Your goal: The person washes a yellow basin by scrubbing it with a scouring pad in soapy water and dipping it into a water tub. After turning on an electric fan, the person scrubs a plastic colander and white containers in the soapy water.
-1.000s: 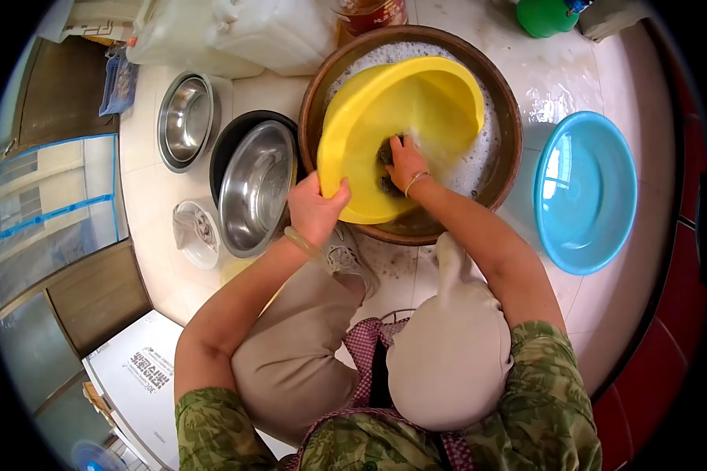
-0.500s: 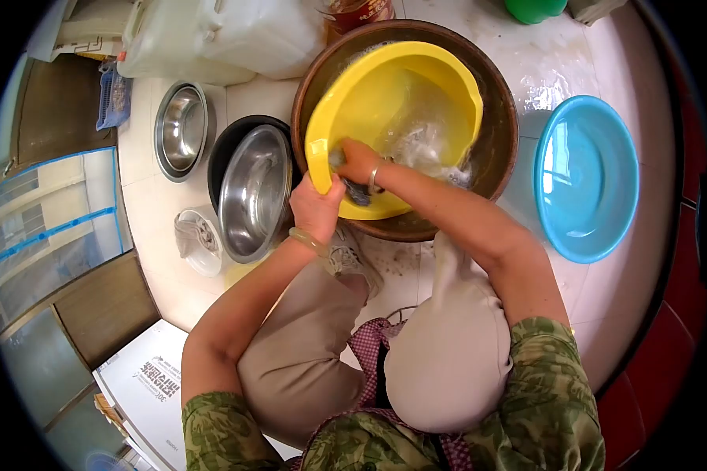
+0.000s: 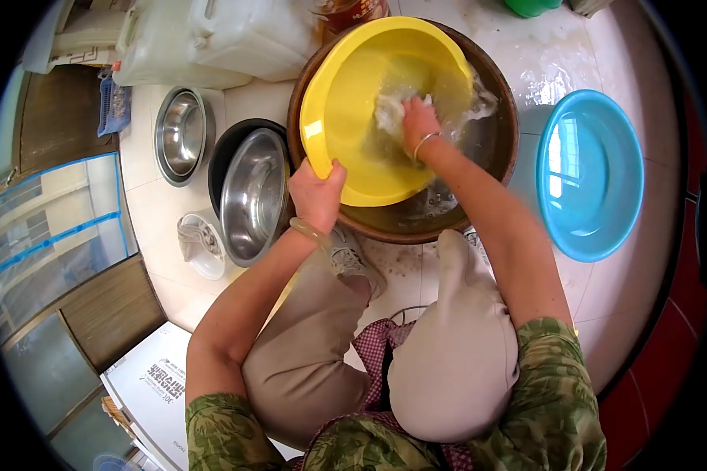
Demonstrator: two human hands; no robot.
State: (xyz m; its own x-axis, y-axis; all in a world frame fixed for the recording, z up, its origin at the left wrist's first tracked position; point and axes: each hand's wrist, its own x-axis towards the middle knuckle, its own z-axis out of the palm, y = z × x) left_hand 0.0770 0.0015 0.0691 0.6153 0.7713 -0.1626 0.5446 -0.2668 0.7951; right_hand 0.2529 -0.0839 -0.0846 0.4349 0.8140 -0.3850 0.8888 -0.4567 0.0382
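The bare left hand grips, thumb beside its curled fingers, the bare right hand reaching forward-right of them.

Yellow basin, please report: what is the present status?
Left hand holds yellow basin by rim. Right hand inside, grip blurred. Brown tub underneath. No obstruction visible.

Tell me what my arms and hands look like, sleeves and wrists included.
Both arms have short green camouflage-patterned fabric sleeves. Your left hand is ungloved, with a thick, pale yellowish round bangle at the wrist. Your ungloved right hand has a thinner, light-coloured bangle.
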